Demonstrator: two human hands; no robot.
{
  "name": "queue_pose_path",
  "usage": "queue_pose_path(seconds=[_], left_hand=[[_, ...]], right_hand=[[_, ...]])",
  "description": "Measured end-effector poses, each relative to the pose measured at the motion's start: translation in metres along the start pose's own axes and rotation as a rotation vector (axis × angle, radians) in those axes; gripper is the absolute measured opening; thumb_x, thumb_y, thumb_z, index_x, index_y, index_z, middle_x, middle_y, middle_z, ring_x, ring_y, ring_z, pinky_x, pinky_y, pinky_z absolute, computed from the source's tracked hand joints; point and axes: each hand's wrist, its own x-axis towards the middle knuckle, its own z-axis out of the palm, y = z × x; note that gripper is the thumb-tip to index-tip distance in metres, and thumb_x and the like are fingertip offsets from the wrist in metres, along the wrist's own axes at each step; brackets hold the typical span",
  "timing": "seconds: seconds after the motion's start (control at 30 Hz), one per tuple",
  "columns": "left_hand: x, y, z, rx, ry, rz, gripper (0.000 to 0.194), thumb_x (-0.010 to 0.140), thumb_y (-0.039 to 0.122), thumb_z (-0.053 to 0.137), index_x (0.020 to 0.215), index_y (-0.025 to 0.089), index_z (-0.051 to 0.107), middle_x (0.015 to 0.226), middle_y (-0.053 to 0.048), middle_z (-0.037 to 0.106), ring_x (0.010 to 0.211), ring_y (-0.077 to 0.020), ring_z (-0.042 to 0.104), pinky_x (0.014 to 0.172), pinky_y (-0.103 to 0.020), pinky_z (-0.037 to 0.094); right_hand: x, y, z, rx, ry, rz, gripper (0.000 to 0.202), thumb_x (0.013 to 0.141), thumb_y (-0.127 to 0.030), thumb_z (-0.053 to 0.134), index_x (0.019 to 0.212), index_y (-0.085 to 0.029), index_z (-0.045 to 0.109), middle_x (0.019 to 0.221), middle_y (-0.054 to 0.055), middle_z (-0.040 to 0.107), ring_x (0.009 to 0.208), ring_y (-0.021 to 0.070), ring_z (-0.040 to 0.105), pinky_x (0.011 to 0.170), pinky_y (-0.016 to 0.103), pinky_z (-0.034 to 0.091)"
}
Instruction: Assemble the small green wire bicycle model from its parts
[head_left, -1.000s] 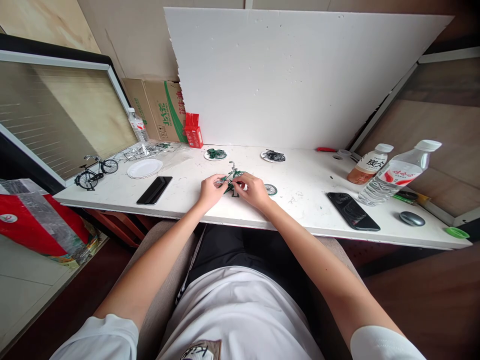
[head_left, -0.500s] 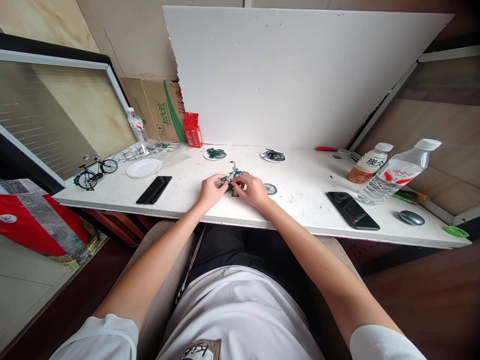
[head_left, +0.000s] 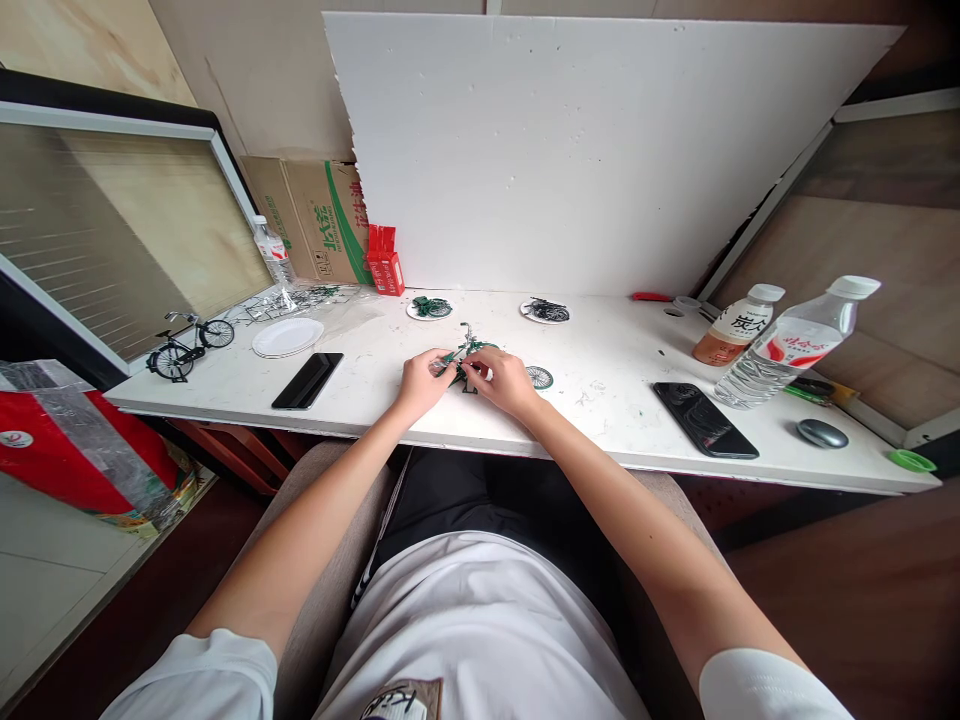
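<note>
Between my two hands, near the table's front edge, is a partly built green model bicycle, its handlebar end pointing away from me. My left hand is closed on its left side, the fingers pinching the wheel end. My right hand reaches over the frame from the right, thumb and fingertips pressed together at the middle; any small part between them is hidden. Just right of that hand a loose spoked wheel lies flat on the white table.
White plates with green parts and black parts stand behind. At left are a finished black model bicycle, a paper plate and a phone. At right are another phone, a mouse and bottles.
Both hands stay at the model bicycle in almost the same pose. The whole view has shifted very slightly; no object has visibly moved on the table.
</note>
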Motion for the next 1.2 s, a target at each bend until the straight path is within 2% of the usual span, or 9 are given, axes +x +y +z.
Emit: queue_pose_path(seconds=[1.2], left_hand=[[0.0, 0.0012, -0.0012, 0.034, 0.022, -0.011, 0.024, 0.089, 0.026, 0.076, 0.11, 0.018, 0.081, 0.116, -0.013, 0.083, 0.099, -0.0258, 0.079, 0.096, -0.04, 0.065]], right_hand=[[0.0001, -0.0007, -0.0012, 0.015, 0.002, 0.02, 0.016, 0.104, -0.029, 0.061, 0.102, -0.023, 0.075, 0.095, 0.006, 0.076, 0.078, 0.0184, 0.067, 0.075, 0.03, 0.05]])
